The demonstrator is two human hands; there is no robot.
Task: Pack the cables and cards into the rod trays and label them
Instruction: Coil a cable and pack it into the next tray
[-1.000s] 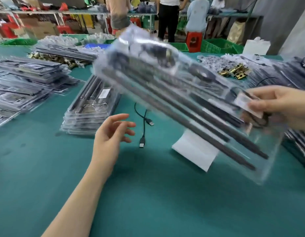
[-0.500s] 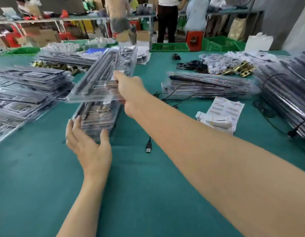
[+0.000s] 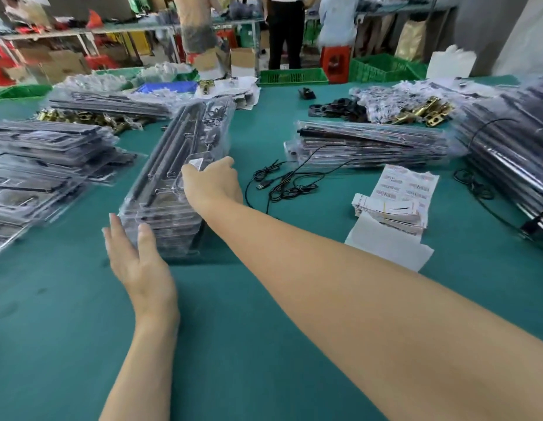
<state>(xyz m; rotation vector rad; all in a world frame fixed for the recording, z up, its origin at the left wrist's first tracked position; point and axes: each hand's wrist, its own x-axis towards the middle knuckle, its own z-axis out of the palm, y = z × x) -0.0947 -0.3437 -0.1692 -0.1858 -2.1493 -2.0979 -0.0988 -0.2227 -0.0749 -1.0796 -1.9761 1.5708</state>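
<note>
Hands: two, both yours, arms bare.
Tray heaps: five on the desk (image 3: 264, 314). These are the centre stack (image 3: 161, 226), a left heap (image 3: 42, 165), a far-left heap (image 3: 112, 103), a right-centre heap (image 3: 373, 144) and a far-right heap (image 3: 507, 147).
Cables: one tangle of black cables (image 3: 282, 185) lies just right of the centre stack; you cannot count the strands.
Cards: one banded card bundle (image 3: 388, 209) lies right of the cables, with one printed label sheet (image 3: 407, 186) behind it and one plain white sheet (image 3: 385, 244) under it.
Top tray: the top tray (image 3: 185, 141) holds dark rods and lies along the centre stack, its far end raised and blurred.
Right hand: your right hand (image 3: 212, 183) grasps the top tray at its right edge near the near end, thumb on top beside a small white label (image 3: 196, 163).
Left hand: your left hand (image 3: 136, 262) is released, its straight fingers touching the near-left corner of the centre stack.
Loose parts: two piles of brass fittings, one far left (image 3: 81, 117) and one far right (image 3: 422, 112).
Surface: the desk is covered in teal-green matting.
Room: a workshop, with green baskets (image 3: 293, 76) and a red stool (image 3: 335, 60) beyond the far edge, where three people stand.
</note>
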